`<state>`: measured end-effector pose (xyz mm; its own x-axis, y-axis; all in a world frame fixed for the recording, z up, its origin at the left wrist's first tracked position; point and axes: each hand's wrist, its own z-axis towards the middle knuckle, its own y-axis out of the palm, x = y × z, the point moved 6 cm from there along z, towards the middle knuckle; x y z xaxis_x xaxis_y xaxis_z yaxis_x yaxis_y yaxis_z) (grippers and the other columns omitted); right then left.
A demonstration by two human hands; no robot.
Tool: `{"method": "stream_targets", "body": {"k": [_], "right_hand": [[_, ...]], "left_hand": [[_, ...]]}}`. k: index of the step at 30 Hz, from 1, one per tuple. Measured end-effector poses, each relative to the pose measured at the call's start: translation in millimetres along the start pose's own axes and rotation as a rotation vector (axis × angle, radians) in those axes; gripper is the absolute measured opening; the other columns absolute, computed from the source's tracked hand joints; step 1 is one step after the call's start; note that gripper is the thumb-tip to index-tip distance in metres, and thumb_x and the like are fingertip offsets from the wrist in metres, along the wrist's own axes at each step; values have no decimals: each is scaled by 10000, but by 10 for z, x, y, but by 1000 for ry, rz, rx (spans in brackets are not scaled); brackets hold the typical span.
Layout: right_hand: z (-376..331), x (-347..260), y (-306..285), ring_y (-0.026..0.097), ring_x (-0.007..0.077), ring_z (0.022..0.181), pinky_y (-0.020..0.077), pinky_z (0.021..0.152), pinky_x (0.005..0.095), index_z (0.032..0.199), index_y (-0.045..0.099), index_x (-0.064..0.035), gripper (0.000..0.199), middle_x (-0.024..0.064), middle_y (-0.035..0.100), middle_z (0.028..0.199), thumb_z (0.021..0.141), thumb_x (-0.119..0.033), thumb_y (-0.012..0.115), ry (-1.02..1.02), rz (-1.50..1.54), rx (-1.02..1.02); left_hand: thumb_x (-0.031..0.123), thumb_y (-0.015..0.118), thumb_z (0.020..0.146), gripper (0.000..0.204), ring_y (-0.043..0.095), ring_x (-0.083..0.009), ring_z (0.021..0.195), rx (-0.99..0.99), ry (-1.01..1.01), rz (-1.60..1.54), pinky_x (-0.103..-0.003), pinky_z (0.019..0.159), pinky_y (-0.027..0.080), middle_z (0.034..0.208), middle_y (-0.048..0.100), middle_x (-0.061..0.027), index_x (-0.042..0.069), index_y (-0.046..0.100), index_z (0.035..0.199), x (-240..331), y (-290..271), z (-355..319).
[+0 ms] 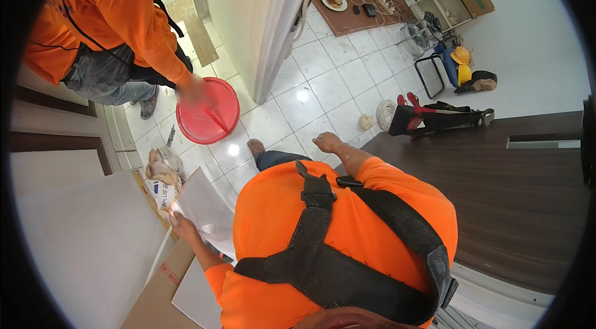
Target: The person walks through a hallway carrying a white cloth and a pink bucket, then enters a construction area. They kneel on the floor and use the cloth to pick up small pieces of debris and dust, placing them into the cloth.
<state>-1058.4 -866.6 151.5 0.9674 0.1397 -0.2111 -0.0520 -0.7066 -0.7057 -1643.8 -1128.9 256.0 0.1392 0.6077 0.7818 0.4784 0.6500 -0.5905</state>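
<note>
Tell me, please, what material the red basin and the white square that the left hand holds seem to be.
The red basin looks like plastic: even colour, thin rolled rim, dull sheen. The white tile under the left hand seems glazed ceramic, flat with straight edges and a smooth pale face, though stiff board cannot be ruled out.

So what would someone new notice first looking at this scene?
Probably the bright orange shirt with black harness straps filling the lower middle, the person's left hand gripping a white flat tile at lower left. Next, the round red plastic basin on the white tiled floor, where a co-worker's hand reaches in. The right hand rests at the dark wooden panel edge.
</note>
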Motion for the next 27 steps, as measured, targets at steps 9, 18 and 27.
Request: {"method": "stream_targets", "body": {"k": [9,18,27], "right_hand": [[552,-361,-248,561,408,1167,431,1015,476,1111,670,21,538,243,634,1203,1004,-435,404,-26,9,-85],[1219,-1335,-1218,614,445,1001,472,901,484,983,678,26,525,267,671,1020,984,-443,443,-110,208,59],[1656,-1715,-1360,653,408,884,492,829,480,939,685,16,516,244,694,884,969,-455,477,-29,168,91]], "left_hand": [[384,495,999,498,627,-338,1053,182,14,99,-397,934,465,1139,657,-238,-40,600,1237,642,-270,490],[365,507,1002,468,646,-296,973,225,-9,-9,-372,880,482,1058,682,-219,-52,637,1169,1367,-232,963],[140,583,904,388,596,-240,1031,103,65,-116,-334,917,460,1157,632,-174,-43,570,1245,1877,86,2159]]}}
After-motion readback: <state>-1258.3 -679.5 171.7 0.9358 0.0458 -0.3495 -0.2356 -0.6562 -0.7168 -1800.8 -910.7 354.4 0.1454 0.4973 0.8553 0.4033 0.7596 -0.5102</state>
